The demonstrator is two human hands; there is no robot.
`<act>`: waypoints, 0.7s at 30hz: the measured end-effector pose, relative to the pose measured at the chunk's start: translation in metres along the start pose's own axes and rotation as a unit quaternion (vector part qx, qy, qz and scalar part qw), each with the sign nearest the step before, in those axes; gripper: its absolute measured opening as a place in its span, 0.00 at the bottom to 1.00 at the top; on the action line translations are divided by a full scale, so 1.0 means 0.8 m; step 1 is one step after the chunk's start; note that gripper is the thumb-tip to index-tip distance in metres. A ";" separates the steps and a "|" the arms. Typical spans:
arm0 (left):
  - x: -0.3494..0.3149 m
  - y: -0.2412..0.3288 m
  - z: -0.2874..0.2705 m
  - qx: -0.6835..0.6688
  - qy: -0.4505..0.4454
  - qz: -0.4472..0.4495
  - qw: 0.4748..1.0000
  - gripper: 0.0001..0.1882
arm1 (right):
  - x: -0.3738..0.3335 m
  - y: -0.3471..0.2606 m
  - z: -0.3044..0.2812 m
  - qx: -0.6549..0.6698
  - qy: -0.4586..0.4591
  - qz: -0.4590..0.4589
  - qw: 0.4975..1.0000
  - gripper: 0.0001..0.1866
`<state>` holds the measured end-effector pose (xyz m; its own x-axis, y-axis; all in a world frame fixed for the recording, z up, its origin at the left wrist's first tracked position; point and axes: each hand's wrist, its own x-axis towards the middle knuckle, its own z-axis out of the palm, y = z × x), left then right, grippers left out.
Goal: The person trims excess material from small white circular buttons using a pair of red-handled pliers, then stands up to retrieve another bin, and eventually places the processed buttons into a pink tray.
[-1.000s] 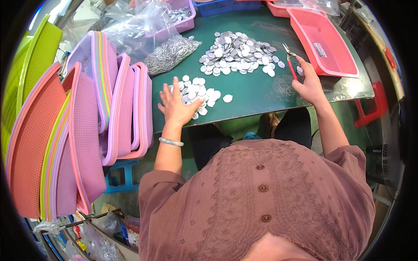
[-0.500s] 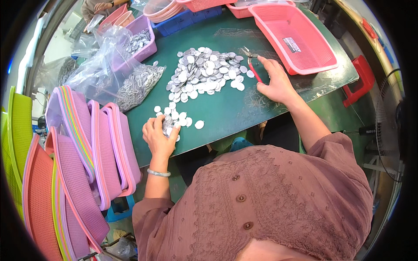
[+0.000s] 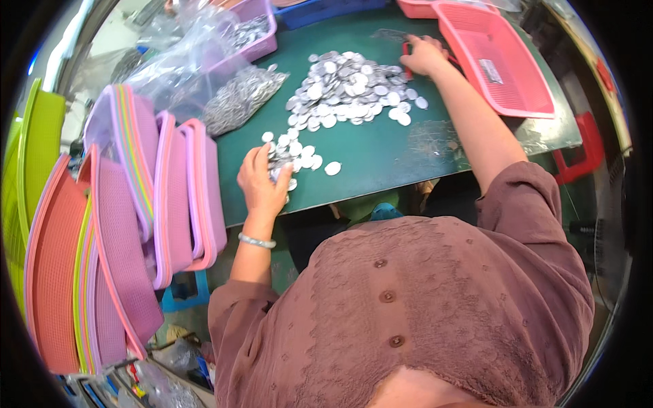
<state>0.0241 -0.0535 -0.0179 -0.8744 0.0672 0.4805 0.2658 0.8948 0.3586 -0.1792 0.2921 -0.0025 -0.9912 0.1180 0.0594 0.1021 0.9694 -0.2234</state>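
My left hand [image 3: 262, 180] rests at the near left of the green table. Its fingers and thumb are apart and bent around a small cluster of silver discs [image 3: 308, 151], part of which the hand hides. Toward the far side, my right hand [image 3: 428, 56] is closed on red-handled pliers [image 3: 407, 62]; the jaws are hard to make out beyond the fingers. To the left of that hand lies a large heap of flat silver discs [image 3: 347, 88], spread thinner at its edges.
A clear plastic bag of small metal links [image 3: 245, 98] lies left of the heap, by a purple basket [image 3: 269, 41]. A pink basket [image 3: 507, 64] stands at the far right. Stacked coloured baskets [image 3: 129, 224] crowd the left side. The green table [image 3: 381, 160] has a scuffed front edge.
My right hand has reached farther away with the pliers, up beside the pink basket. My left hand stays by the small cluster. The whole view has shifted a little.
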 end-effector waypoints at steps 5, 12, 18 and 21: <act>-0.016 -0.012 -0.020 0.051 0.009 -0.010 0.999 0.22 | -0.101 -0.023 -0.073 -0.045 0.273 -0.235 0.932 0.27; -0.006 0.053 -0.031 -0.092 0.079 0.004 0.993 0.17 | -0.159 0.115 -0.101 -0.118 0.032 -0.002 0.992 0.23; -0.053 0.158 -0.024 -0.322 -0.020 0.066 0.944 0.12 | -0.273 0.132 -0.177 -0.124 0.214 -0.064 0.967 0.08; -0.082 0.202 -0.004 -0.480 -0.346 -0.006 0.806 0.15 | -0.416 0.155 -0.230 0.037 0.193 -0.109 0.974 0.14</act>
<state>0.1255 0.0850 0.0115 -0.8077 0.5888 0.0303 0.1570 0.1653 0.9737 0.1786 0.4126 0.1294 -0.8819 -0.0037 0.4715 -0.1282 0.9642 -0.2323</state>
